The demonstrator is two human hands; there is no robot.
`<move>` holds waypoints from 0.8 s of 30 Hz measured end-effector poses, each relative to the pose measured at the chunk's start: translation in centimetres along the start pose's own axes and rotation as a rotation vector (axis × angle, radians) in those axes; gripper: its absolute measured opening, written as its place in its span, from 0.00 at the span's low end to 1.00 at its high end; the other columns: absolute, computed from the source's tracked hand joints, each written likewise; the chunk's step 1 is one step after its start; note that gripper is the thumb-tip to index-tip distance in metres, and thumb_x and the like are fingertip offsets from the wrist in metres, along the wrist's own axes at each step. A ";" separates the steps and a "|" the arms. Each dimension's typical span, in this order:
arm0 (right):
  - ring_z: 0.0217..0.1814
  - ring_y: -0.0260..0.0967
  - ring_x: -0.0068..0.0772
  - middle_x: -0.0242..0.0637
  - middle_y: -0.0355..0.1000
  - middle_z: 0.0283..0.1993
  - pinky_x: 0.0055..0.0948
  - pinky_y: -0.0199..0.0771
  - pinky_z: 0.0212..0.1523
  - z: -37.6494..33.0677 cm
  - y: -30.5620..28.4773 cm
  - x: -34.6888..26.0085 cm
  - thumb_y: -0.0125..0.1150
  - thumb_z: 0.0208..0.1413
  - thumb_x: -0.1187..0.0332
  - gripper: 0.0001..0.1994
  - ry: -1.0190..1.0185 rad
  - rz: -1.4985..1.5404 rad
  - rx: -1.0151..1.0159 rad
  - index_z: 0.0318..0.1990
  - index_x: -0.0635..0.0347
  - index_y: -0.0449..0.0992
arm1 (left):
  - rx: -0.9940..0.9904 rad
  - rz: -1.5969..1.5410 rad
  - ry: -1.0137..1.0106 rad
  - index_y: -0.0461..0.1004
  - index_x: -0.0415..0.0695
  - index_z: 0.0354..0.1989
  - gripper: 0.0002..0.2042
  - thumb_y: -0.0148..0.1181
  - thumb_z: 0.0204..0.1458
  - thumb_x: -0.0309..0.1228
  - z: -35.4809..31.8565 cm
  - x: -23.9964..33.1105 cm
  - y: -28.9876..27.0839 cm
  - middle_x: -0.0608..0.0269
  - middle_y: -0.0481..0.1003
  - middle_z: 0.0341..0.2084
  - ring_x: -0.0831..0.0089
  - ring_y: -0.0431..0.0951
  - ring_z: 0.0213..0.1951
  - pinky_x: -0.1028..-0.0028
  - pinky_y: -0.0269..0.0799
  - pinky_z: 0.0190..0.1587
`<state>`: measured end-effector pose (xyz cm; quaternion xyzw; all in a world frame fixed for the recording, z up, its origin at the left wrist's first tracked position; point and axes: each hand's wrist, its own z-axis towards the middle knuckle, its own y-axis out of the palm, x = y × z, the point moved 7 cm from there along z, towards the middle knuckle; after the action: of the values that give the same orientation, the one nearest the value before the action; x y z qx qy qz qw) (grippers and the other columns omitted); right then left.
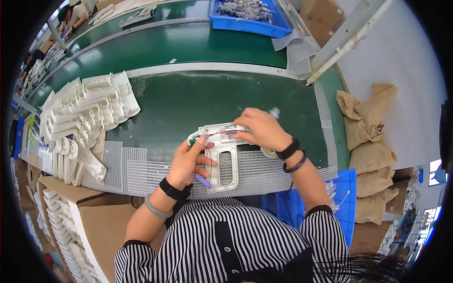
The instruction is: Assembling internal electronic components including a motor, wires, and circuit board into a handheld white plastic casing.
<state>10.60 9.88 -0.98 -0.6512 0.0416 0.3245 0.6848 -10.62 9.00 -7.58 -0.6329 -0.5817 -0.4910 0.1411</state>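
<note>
A white plastic handle housing [232, 184] with a rectangular opening lies on the bench before me, its inner side up. My left hand [185, 162] pinches at its left end with thumb and index finger, the other fingers loosely spread. Thin red and dark wires [213, 134] run along the housing between my hands. My right hand [262, 127] is closed around a silver cylindrical part [236, 128] at the housing's upper right. A shiny, blurred tip [274, 112] shows beyond that hand. Below my left fingers is a purple piece [203, 180]; whether they touch it is unclear.
White plastic housings [89, 104] are stacked at the left. Grey mesh matting [155, 177] covers the bench's front edge. Across the bench stands a blue tray [250, 26] of small parts. A blue bin [347, 203] sits by my right arm, brown sacks [373, 155] beyond it.
</note>
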 end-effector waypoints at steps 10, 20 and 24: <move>0.48 0.68 0.41 0.36 0.71 0.42 0.39 0.70 0.47 -1.8 5.0 -3.7 0.70 0.52 0.64 0.19 -0.084 -0.102 0.112 0.52 0.56 0.79 | 0.156 0.076 0.093 0.70 0.37 0.58 0.22 0.54 0.67 0.45 -1.3 -0.3 -3.5 0.53 0.78 0.48 0.69 0.85 0.33 0.76 0.81 0.21; 0.46 0.70 0.40 0.35 0.72 0.40 0.39 0.71 0.44 -2.9 4.3 -4.5 0.69 0.53 0.64 0.16 0.147 -0.226 0.168 0.47 0.56 0.77 | -0.005 0.215 -0.091 0.69 0.38 0.59 0.18 0.50 0.70 0.38 -4.2 1.7 -0.4 0.54 0.77 0.48 0.65 0.85 0.42 0.74 0.84 0.25; 0.45 0.70 0.39 0.33 0.71 0.39 0.38 0.71 0.43 -3.1 4.5 -4.3 0.69 0.51 0.63 0.14 0.141 -0.210 0.209 0.43 0.56 0.77 | -0.009 -0.153 -0.142 0.64 0.39 0.61 0.17 0.44 0.71 0.36 -4.2 0.5 -0.3 0.51 0.73 0.56 0.57 0.80 0.54 0.68 0.88 0.36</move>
<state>6.10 5.12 -3.22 -0.5982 0.0551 0.1985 0.7744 -12.87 6.19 -5.29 -0.6203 -0.6348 -0.4569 0.0590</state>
